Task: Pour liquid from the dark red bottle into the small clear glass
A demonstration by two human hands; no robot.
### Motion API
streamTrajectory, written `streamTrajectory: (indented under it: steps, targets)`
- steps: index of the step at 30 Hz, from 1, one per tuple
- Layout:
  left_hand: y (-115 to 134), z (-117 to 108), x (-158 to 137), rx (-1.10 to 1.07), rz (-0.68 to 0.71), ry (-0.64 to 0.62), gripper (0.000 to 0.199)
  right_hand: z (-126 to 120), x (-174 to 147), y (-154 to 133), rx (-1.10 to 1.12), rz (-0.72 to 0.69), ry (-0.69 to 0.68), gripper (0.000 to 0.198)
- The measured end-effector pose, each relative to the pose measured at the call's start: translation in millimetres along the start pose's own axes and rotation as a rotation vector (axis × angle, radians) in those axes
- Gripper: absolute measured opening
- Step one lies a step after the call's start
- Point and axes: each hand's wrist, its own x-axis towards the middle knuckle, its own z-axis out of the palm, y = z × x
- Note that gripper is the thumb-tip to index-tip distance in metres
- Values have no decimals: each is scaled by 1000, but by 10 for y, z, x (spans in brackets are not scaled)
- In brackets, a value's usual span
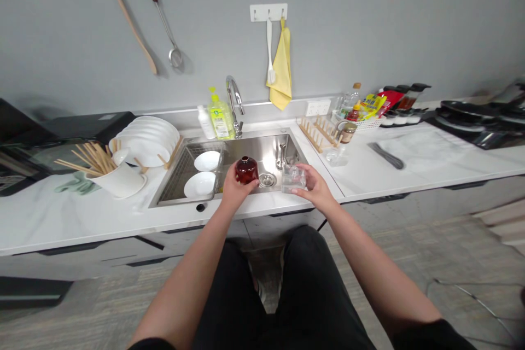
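Left hand (233,187) gripped one dark red jar (246,170) upright, right hand (314,186) clasped one clear glass (293,178) tipped sideways, over sink (287,145) front edge, two white bowls (199,184) in rack.

left hand (233,188) grips dark red jar (246,170) over sink (287,145), near its front edge | right hand (314,186) holds clear glass (293,178) just beside, over sink's front right corner | two white bowls (199,184) in rack at sink's left | white plates (148,139) and chopstick holder (118,179) on counter's left side
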Motion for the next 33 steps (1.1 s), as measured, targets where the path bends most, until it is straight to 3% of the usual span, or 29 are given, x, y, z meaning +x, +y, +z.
streamTrajectory:
  steps: [8, 15, 20, 26, 33]
  targets:
    - [-260, 95, 443, 145, -62, -1, 89, 102, 690, 272, 61, 4, -26, 88]
    - [-578, 43, 614, 159, -70, -51, 89, 193, 1091, 769, 33, 16, -59, 91]
    - [-595, 28, 620, 163, -70, -61, 98, 159, 1259, 1012, -28, 30, -75, 82]
    - [-581, 18, 670, 215, -51, -107, 86, 125, 1314, 1128, -29, 46, -74, 84]
    - [-708, 42, 740, 188, -22, -244, 89, 95, 1282, 1237, -69, 52, -65, 88]
